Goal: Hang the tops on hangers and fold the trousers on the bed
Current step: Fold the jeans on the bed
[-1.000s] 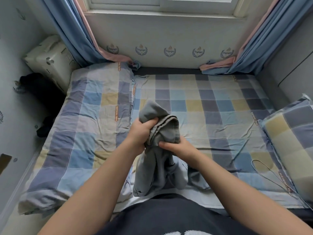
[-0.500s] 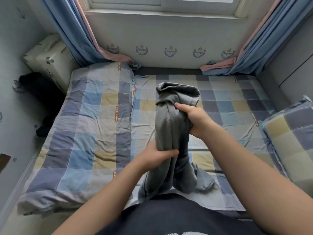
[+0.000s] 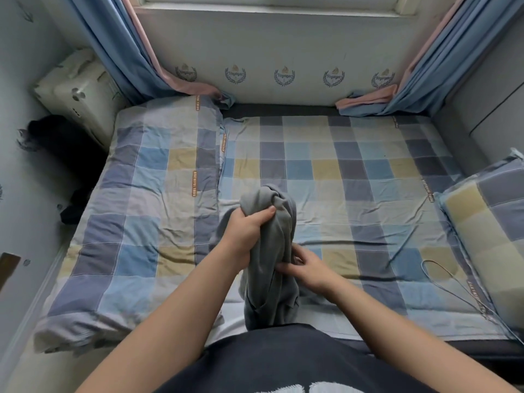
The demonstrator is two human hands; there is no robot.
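Small bedroom on my feed: a bed [image 3: 354,171] in a blue, grey and yellow checked sheet fills it wall to wall, with a window ledge and blue curtains [image 3: 113,43] up at 12 o'clock.

Sweeping from the left: a pale box [image 3: 79,92] sits at 10 o'clock, and a dark heap of cloth [image 3: 65,154] is wedged against the wall at 9. Next comes a folded quilt [image 3: 158,211] in the same check, lying along the left side of the mattress.

Now the centre, just toward 6 o'clock. The grey garment [image 3: 269,251] is held up in a bunched column over the near edge of the bed, its tail drooping toward the person's dark shirt. The left hand [image 3: 246,228] is fisted round the upper bunch, thumb clamped across the cloth. The right hand [image 3: 306,268] sits lower, fingers curled in and pinching the side. To me that looks like high-and-low holds to shake it out lengthwise; top or trousers, I can't tell yet.

At 4 o'clock a thin wire hanger [image 3: 428,262] lies flat on the sheet, handy to the right hand. A checked pillow [image 3: 493,222] props against the wall at 3.
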